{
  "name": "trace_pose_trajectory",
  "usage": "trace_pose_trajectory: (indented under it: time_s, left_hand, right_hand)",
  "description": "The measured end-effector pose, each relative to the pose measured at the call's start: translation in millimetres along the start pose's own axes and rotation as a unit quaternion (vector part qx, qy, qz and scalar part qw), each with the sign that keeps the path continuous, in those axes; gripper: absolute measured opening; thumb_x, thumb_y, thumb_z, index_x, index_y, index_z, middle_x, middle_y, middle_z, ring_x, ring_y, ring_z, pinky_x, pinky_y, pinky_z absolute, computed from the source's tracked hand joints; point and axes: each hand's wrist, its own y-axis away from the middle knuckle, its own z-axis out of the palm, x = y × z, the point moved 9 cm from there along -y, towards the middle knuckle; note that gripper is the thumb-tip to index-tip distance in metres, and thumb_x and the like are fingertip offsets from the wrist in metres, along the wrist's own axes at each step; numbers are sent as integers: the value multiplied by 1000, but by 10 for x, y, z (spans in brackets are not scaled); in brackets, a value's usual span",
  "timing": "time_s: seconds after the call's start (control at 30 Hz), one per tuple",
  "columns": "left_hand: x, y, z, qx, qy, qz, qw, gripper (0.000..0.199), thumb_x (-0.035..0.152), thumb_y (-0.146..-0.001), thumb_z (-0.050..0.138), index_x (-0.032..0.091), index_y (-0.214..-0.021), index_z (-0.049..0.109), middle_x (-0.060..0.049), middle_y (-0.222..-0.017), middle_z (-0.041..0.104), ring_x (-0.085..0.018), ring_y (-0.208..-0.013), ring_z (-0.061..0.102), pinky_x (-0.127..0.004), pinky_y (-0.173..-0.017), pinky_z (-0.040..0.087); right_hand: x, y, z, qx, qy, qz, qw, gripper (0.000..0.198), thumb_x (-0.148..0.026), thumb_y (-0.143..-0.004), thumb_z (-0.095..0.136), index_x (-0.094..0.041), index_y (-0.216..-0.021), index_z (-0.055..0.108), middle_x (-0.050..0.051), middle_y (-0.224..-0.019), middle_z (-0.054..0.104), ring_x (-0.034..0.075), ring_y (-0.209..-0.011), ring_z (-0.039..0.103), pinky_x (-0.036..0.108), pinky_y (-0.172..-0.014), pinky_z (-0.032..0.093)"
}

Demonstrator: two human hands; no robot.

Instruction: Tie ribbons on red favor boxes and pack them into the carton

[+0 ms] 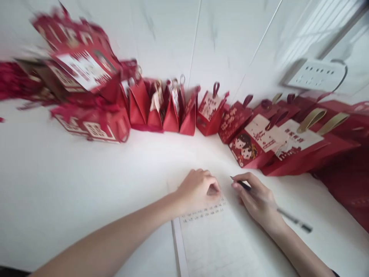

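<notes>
Presumably light, stiff and smooth, pen (pixel 244 186) was best held near its tip | right hand (pixel 258 200), fingers closed round it there | location: over desk (pixel 129 173), right of notebook (pixel 215 244) | left hand (pixel 198 190), fingers loosely curled on notebook; any grip: could not tell.

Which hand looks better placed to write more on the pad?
Probably the right hand: it grips the pen in a writing hold. The left hand lies over the upper part of the pad, no pen showing.
</notes>
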Motion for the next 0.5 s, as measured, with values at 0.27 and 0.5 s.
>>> trace_pose_trajectory:
  time_s: [0.27,0.5]
  left_hand:
    - [-57,179,-780,304,17,76,950,8,14,-74,53,21,-72,55,-1,-78,58,-15,-76,60,-26,-71,52]
    - [-744,830,-1884,610,-104,-83,781,44,6,-72,47,16,-115,39,-18,-121,43,-32,-120,41,-56,-97,33]
  right_hand:
    - [224,-79,-26,39,176,-143,973,39,-31,-90,31,-24,-125,48,8,-117,59,23,-103,60,33,-79,54]
    - [513,-151,-119,94,110,-13,989,33,-43,-73,40,-22,-94,54,9,-89,68,26,-79,67,33,-64,57]
